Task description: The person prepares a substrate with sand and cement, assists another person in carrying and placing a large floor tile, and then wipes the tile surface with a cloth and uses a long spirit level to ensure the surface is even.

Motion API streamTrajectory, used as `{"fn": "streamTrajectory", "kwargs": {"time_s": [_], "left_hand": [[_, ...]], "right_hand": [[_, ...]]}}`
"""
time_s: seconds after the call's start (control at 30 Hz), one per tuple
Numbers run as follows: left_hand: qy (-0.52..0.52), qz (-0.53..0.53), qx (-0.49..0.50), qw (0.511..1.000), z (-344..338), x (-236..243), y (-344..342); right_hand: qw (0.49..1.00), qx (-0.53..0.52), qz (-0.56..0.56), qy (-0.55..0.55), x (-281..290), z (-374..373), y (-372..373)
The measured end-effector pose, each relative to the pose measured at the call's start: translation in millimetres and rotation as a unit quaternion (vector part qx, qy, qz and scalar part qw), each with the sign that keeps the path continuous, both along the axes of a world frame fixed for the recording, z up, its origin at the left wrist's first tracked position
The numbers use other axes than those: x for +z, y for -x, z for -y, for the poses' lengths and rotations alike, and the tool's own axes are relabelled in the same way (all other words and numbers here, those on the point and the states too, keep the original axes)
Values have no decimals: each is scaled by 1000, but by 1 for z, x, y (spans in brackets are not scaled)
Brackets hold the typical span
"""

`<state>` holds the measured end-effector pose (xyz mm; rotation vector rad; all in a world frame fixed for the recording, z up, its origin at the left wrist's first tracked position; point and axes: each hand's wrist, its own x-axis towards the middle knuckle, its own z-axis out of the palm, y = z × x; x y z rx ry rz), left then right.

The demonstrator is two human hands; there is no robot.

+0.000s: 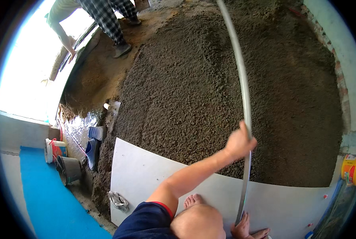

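My left hand [241, 142] is closed around a long pale metal screed bar [241, 75], which runs from near my feet to the far edge of the view. Low down, my right hand [241, 228] grips the near end of the bar, partly cut off by the lower edge. Under the bar lies a wide bed of dark, crumbly damp mortar [186, 91]. It looks rougher left of the bar and smoother to its right. My bare foot [192, 200] rests on a large white slab [146, 167] bordering the mortar.
Another person [106, 20] bends at the far left. A flat trowel [113, 106], blue shoes [92, 151] and two buckets [69, 169] stand left of the mortar. A crumpled grey cloth [119, 201] lies on the slab. A yellow bucket [352, 169] sits by the right wall.
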<state>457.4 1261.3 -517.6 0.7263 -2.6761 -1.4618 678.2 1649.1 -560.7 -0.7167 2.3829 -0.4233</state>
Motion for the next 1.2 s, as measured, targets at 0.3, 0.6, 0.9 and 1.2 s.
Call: {"fn": "streamTrajectory", "kwargs": {"time_s": [0.3, 0.6, 0.9, 1.2], "left_hand": [[45, 88, -88, 991, -42, -18, -52], [118, 154, -7, 981, 138, -3, -30], [149, 112, 102, 977, 251, -18, -15], [91, 111, 170, 975, 252, -11, -22]], "right_hand": [[933, -46, 340, -111, 9, -7, -78], [973, 83, 215, -33, 47, 174, 37], [981, 140, 117, 63, 36, 274, 71], [978, 152, 141, 13, 45, 264, 109]]}}
